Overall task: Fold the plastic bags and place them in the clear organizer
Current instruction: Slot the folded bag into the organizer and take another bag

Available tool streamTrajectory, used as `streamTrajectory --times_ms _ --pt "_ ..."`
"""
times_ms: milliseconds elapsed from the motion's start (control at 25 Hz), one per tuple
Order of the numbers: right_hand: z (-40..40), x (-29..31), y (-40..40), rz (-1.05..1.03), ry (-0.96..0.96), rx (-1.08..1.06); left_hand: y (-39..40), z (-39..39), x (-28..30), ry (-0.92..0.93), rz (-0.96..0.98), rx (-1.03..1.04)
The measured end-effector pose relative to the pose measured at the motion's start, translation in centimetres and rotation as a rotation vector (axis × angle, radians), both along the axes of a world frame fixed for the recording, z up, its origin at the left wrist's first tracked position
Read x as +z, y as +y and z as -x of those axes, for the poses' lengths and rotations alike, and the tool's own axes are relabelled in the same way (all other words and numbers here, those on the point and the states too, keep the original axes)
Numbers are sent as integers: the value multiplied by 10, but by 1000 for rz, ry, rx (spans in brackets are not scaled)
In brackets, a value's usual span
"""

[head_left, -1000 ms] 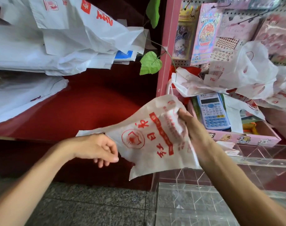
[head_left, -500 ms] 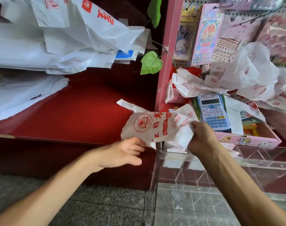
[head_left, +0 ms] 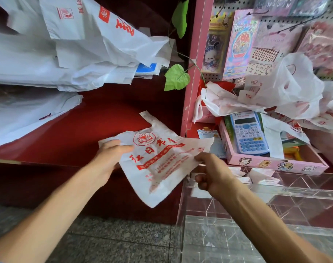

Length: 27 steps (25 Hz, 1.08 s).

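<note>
A white plastic bag with red print (head_left: 158, 160) is spread out in the air in front of the red counter. My left hand (head_left: 109, 158) holds its left edge, thumb on top. My right hand (head_left: 212, 173) pinches its right corner between thumb and fingers. The clear organizer (head_left: 294, 196) stands low on the right, just under my right hand. Small folded white bags (head_left: 264, 177) lie in its back compartments. A heap of loose white bags (head_left: 287, 92) lies on the pink shelf above it.
A pink box (head_left: 275, 164) holding a blue calculator (head_left: 248, 133) sits behind the organizer. Stacks of large white bags (head_left: 67, 54) fill the red shelf on the left. Green leaves (head_left: 176, 77) hang beside the pink shelf post. Grey stone floor lies below.
The bag was bunched in my right hand half a second ago. It is now pulled open flat, with my left hand taking hold of its left edge.
</note>
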State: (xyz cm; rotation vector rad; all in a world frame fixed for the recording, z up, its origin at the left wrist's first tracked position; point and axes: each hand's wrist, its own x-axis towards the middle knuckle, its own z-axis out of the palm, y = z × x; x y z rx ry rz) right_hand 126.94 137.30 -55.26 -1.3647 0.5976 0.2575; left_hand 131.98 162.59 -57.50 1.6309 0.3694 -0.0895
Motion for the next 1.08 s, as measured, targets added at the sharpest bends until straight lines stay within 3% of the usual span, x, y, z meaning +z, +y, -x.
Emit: streamTrajectory --times_ms 120,160,320,520,680,800,1080 --pt "7 -6 18 72 4 70 22 -3 4 -313 -613 -125" --pt "8 -7 22 73 3 85 28 -5 3 -404 -729 -175" --pt "9 -11 28 20 20 103 34 -11 6 -402 -682 -109" --pt "8 -15 30 4 41 132 44 -12 -8 -39 -752 -140" --pt "8 -16 30 2 27 147 50 -17 -7 -42 -550 -58" --pt "10 -16 33 15 23 166 50 -21 -15 -91 -548 -10" --pt "11 -7 25 92 -8 186 57 -37 -8 -72 -4 391"
